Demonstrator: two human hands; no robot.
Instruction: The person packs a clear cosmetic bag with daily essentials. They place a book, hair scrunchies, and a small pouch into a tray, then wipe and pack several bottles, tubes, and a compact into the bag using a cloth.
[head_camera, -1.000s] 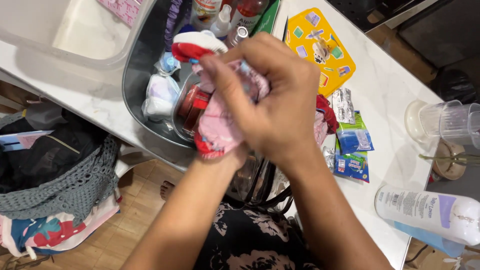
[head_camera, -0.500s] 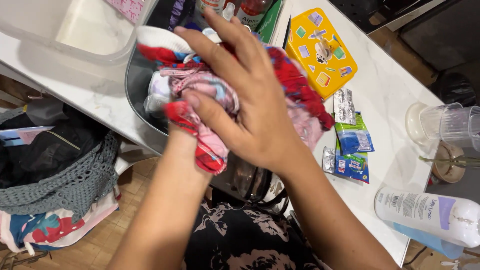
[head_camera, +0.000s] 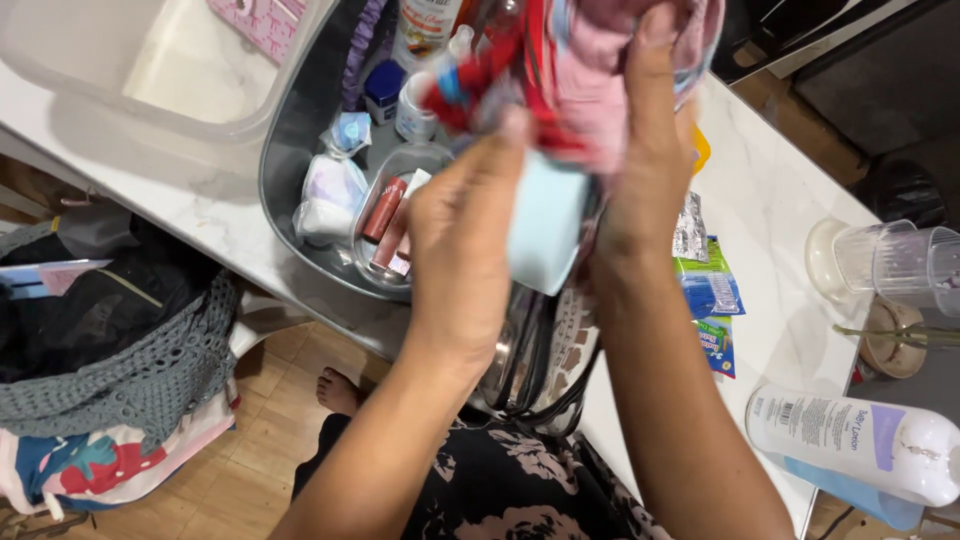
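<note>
Both hands hold a bundle of cloth (head_camera: 590, 80) — red, pink and pale blue — raised above the grey tub (head_camera: 300, 130) and the white counter (head_camera: 780, 200). The left hand (head_camera: 465, 235) is closed on the bundle's lower part, fingers pinching the fabric near a pale blue patch. The right hand (head_camera: 645, 150) grips the pink part higher up, fingers curled round it.

The tub sits on the counter and holds small toiletries: a white bottle (head_camera: 425, 25) at the far end, a blue-capped jar (head_camera: 383, 88), a small white pot (head_camera: 412, 110), and knotted clear bags (head_camera: 325, 195) with white stuff inside. A clear dish (head_camera: 400, 215) inside the tub holds reddish tubes (head_camera: 385, 208).

Beyond the tub lies a clear bin (head_camera: 150, 60) with a pink packet (head_camera: 265, 18) at its far edge.

Right of the hands lie sachets (head_camera: 710, 290) — silver, blue and green — flat on the counter. Further right stand clear cups (head_camera: 900, 265), and a white lotion bottle (head_camera: 850, 440) lies on its side near the edge.
</note>
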